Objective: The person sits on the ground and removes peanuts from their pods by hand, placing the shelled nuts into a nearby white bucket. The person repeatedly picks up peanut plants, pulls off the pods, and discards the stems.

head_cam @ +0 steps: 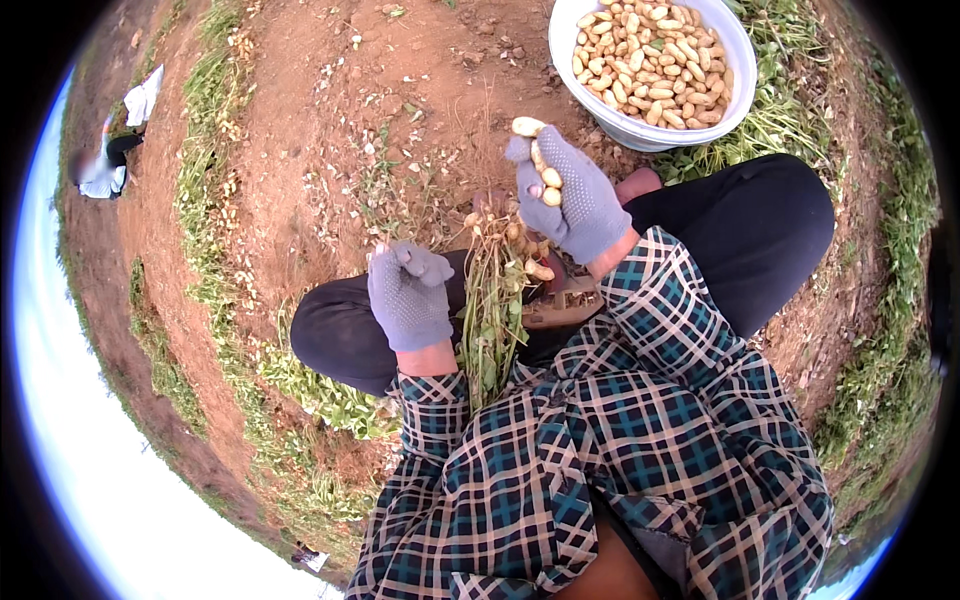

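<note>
My right hand, in a grey dotted glove with bare fingertips, is closed around several peanut pods; one pod sticks out at the top. My left hand, gloved the same way, is raised over my knee with its fingers curled; whether something small is between them I cannot tell. Between my hands a bundle of peanut plants lies across my lap, its roots and attached pods pointing away from me. Beyond my right hand stands a white tub holding many picked pods.
Pulled peanut plants lie in a row on the reddish soil at the left. More green plants are beside and under the tub. A person sits far off at the left near a white sack.
</note>
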A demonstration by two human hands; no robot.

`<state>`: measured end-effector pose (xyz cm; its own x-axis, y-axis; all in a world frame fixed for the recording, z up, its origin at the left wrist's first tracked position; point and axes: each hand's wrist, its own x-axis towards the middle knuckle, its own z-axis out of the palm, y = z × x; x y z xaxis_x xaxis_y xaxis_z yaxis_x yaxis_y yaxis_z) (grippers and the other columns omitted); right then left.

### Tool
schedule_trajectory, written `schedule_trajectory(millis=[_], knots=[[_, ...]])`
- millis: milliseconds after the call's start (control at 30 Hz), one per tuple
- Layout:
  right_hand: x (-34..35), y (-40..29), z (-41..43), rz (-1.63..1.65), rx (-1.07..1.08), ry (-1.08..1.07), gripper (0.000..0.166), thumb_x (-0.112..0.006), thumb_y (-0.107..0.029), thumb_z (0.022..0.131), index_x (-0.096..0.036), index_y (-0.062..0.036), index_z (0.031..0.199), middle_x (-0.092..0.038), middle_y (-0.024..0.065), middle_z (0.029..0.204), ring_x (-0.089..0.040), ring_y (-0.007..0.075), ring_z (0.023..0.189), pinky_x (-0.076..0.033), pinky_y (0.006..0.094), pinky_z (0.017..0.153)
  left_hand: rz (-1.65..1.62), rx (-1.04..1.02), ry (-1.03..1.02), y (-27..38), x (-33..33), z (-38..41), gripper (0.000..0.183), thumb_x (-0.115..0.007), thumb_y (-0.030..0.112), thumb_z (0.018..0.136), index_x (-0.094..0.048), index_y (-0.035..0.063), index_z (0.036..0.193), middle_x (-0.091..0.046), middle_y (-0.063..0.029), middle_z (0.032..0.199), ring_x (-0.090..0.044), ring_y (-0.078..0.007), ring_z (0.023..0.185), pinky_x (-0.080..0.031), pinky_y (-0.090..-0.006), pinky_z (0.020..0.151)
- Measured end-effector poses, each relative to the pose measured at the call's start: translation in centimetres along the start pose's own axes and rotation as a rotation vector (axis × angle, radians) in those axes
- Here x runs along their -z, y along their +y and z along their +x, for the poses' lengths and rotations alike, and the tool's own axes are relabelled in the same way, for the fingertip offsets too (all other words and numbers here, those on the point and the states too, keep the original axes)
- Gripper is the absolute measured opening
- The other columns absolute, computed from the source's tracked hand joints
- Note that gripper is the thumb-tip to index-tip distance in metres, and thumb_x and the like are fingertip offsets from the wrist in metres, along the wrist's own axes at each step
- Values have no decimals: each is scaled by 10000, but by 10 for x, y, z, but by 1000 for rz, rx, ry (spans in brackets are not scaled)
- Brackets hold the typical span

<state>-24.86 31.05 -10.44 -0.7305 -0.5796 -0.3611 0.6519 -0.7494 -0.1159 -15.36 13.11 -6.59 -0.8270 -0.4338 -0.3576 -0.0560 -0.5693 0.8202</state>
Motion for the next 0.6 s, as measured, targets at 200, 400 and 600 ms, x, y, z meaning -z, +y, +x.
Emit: schedule_trajectory(millis=[200, 400, 600], knots=[[51, -125, 25, 262, 557, -68, 382, -389, -368, 986, -527, -35, 1114, -586, 44, 803, -570, 142, 605, -478, 259, 507, 523, -11, 123, -47, 11, 23, 278, -526, 125, 900, -540, -34, 1127, -598, -113, 998, -569, -188, 937, -468, -316, 826], [20, -58, 6, -29, 325, 271, 405, -467, -380, 953, -543, -10, 1098, -625, 74, 901, -616, 178, 731, -498, 294, 611, 608, 259, 12, -30, 27, 5, 319, -546, 199, 915, -586, -68, 1084, -610, -67, 962, -544, -110, 877, -433, -243, 788], [56, 40, -46, -1242, -186, 208, 411, -584, -396, 874, -554, -8, 1006, -625, 135, 840, -617, 255, 750, -487, 348, 659, 701, 326, -32, -16, 14, 1, 308, -579, 208, 898, -592, -62, 1045, -614, -43, 911, -542, -98, 792, -435, -220, 698]])
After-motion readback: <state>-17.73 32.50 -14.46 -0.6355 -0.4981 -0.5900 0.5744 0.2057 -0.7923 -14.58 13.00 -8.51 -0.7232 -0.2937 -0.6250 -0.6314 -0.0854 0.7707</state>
